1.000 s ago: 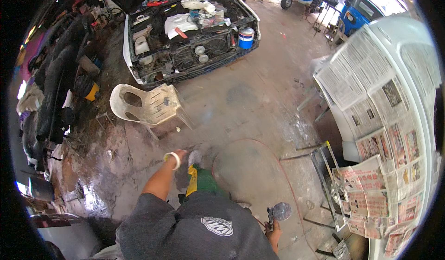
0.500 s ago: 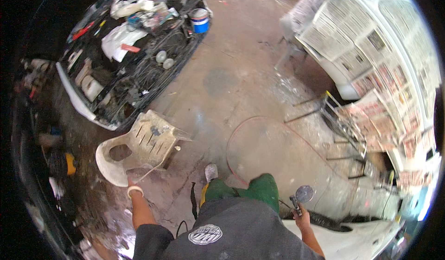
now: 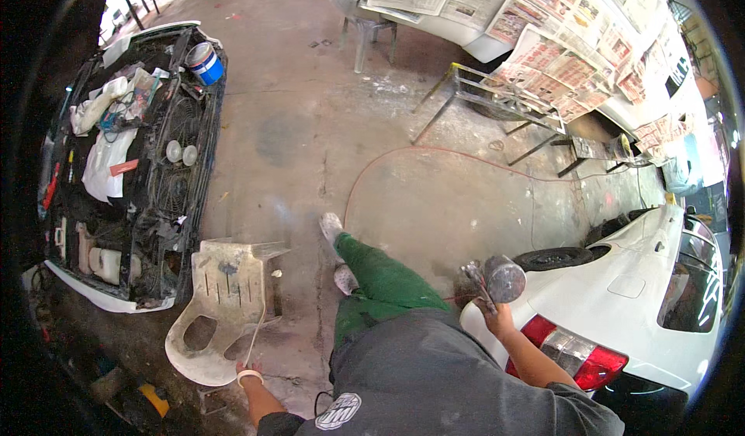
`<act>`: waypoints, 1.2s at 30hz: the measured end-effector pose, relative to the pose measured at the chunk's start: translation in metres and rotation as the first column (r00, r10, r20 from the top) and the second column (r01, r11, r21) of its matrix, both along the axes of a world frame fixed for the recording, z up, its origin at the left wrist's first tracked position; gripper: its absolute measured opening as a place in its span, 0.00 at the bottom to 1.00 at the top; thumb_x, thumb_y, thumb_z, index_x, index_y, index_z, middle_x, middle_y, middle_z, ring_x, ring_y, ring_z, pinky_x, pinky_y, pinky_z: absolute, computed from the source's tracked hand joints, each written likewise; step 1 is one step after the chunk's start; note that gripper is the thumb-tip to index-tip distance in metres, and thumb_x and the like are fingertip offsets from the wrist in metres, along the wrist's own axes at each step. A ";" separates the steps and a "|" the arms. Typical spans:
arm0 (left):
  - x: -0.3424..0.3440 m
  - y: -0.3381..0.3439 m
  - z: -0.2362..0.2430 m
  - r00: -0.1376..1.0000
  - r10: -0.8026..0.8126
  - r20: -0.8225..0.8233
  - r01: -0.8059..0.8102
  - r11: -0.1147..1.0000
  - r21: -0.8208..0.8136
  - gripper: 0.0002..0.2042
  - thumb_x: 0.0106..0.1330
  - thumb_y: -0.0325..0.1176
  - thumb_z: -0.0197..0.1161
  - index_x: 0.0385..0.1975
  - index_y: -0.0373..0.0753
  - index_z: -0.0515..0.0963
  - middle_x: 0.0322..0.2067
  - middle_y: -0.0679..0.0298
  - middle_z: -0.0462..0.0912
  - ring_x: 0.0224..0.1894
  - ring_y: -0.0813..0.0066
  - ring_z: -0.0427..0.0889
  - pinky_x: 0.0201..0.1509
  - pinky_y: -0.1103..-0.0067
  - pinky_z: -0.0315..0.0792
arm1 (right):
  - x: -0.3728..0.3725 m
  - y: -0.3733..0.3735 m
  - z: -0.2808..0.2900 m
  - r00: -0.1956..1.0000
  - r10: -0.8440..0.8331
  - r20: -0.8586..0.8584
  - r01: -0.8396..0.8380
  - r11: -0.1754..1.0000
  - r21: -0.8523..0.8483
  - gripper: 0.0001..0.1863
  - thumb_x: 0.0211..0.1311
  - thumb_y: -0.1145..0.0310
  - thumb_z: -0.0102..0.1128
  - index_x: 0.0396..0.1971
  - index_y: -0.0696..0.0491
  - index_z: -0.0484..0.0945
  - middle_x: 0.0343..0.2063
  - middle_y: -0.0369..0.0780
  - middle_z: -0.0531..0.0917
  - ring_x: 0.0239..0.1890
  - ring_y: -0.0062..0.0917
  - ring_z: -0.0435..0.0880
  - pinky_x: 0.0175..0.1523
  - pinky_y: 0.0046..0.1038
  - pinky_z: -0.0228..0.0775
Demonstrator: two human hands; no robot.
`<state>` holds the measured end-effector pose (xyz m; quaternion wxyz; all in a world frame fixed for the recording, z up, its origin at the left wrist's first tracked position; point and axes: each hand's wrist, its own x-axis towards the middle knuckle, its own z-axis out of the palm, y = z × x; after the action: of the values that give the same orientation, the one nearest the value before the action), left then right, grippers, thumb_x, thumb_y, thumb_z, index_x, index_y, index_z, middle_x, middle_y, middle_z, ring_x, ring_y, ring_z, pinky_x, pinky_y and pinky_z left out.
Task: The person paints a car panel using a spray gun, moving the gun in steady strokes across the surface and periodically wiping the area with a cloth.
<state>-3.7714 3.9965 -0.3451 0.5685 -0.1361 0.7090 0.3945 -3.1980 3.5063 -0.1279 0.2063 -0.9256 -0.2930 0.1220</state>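
My right hand (image 3: 497, 317) is closed round the handle of a spray gun (image 3: 475, 278), whose round grey cup (image 3: 505, 280) faces up. The gun is held out over the rear corner of a white car (image 3: 613, 273). On my left, a dirty off-white plastic chair (image 3: 229, 281) has slots and large holes in it. My left hand (image 3: 249, 368), with a pale band at the wrist, grips the chair's near edge by the armrest; its fingers are partly hidden. My green-trousered legs stand between chair and car.
An open engine bay (image 3: 167, 203) at left carries a blue-and-white paint can (image 3: 204, 64), rags and parts. Newspaper sheets (image 3: 535, 17) cover a car at far right. A metal stand (image 3: 504, 98) sits before it. A red hose (image 3: 434, 148) loops across the floor.
My view has swung to the right, bringing the white car's tail light into sight. The spray gun has come up and forward in my right hand. My left hand stays at the chair.
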 end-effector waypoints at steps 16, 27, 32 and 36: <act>0.135 -0.022 -0.023 0.987 -0.112 -0.114 0.144 0.933 0.330 0.14 0.59 0.24 0.56 0.43 0.23 0.70 0.44 0.46 0.78 0.49 0.47 0.79 0.54 0.61 0.82 | -0.060 0.040 0.035 0.455 -0.497 -0.739 0.847 0.499 0.187 0.23 0.65 0.59 0.65 0.53 0.57 0.72 0.29 0.38 0.81 0.21 0.22 0.79 0.25 0.27 0.70; 0.327 0.029 -0.018 0.766 -0.642 -0.016 0.625 0.739 0.251 0.12 0.57 0.21 0.57 0.42 0.27 0.73 0.43 0.51 0.78 0.46 0.56 0.79 0.49 0.64 0.83 | -0.042 0.043 0.038 0.330 -0.508 -0.795 0.941 0.239 0.238 0.16 0.67 0.63 0.63 0.47 0.58 0.73 0.35 0.38 0.78 0.22 0.22 0.79 0.23 0.25 0.74; 0.498 0.047 -0.035 0.609 -0.789 -0.074 0.776 0.575 0.259 0.21 0.59 0.20 0.57 0.54 0.31 0.67 0.48 0.50 0.75 0.46 0.55 0.80 0.43 0.68 0.86 | -0.025 0.021 0.029 0.288 -0.545 -0.787 0.957 0.182 0.225 0.17 0.67 0.65 0.62 0.49 0.58 0.73 0.38 0.37 0.79 0.23 0.21 0.79 0.24 0.25 0.77; 0.634 0.053 -0.018 0.551 -0.826 -0.116 0.824 0.518 0.229 0.21 0.62 0.22 0.56 0.56 0.32 0.64 0.51 0.50 0.73 0.46 0.54 0.80 0.43 0.66 0.86 | 0.009 0.008 0.032 0.306 -0.571 -0.762 0.952 0.187 0.243 0.15 0.67 0.67 0.62 0.49 0.58 0.74 0.37 0.37 0.80 0.23 0.19 0.78 0.25 0.24 0.77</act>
<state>-3.1371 4.0491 -0.3635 0.7023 0.2894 0.6290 0.1654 -3.1887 3.5141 -0.0960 0.6245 -0.7171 0.2857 0.1189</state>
